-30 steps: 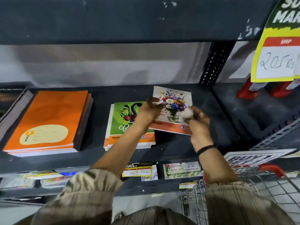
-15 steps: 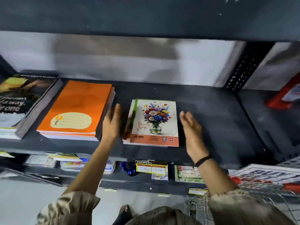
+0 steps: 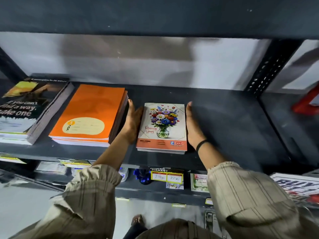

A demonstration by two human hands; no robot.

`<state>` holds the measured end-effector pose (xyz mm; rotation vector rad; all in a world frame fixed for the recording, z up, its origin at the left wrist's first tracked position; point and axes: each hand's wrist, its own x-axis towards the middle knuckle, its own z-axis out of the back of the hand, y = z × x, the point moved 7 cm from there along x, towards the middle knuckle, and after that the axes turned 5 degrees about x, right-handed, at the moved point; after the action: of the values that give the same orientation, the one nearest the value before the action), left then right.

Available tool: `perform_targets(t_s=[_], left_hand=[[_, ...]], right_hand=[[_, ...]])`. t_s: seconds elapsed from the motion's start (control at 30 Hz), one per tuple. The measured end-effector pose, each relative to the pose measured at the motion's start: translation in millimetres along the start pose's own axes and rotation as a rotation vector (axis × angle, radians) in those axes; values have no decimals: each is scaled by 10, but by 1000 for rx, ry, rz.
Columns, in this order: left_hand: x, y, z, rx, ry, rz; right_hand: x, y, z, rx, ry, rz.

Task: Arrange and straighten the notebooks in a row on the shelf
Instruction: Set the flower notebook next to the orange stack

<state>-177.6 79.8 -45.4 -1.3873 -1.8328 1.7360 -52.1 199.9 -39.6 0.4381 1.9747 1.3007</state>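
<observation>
while the flower notebook stack (image 3: 162, 128) sits flat near the front edge of the dark shelf (image 3: 224, 128), the left hand (image 3: 132, 124) and right hand (image 3: 191, 125) press flat against its two sides, fingers straight and unclenched, not gripping anything. just left, past the left hand, is the orange notebook stack (image 3: 89, 114), then a black quote notebook stack (image 3: 29, 107).

Orange stack (image 3: 89, 116) with a cream label; floral notebook (image 3: 162, 126), white with an orange base strip; dark grey shelf (image 3: 233, 128); beige striped sleeves (image 3: 245, 195); black wristband (image 3: 201, 144).
</observation>
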Motion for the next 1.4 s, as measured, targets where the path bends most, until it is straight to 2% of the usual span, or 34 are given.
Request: perform_targets(t_s=[0.07, 0.13, 0.23, 0.3, 0.6, 0.83, 1.03, 1.23, 1.33, 1.4], left_hand=[[-134, 42, 44, 138, -16, -28], [-351, 99, 193, 349, -65, -139], [-710, 261, 252, 560, 47, -250], [-767, 376, 284, 628, 39, -254], [-742, 328, 308, 580, -268, -413], [-791, 295, 295, 673, -272, -443], [-817, 329, 309, 630, -325, -440], [-829, 326, 291, 650, -304, -473], [-932, 237, 330, 608, -291, -505], [-1064, 90, 436, 643, -328, -597]], right_hand=[[-126, -32, 91, -78, 42, 105], [-307, -114, 230, -186, 71, 234], [-579, -387, 354, -420, 149, 335], [-682, -497, 372, -510, 152, 391], [-780, -307, 367, -570, -74, 614], [-825, -293, 346, -739, -108, 647], [-868, -291, 339, -731, -130, 673], [-879, -256, 366, -693, -123, 644], [-969, -182, 296, -730, -213, 723], [-1055, -118, 124, -758, -286, 819]])
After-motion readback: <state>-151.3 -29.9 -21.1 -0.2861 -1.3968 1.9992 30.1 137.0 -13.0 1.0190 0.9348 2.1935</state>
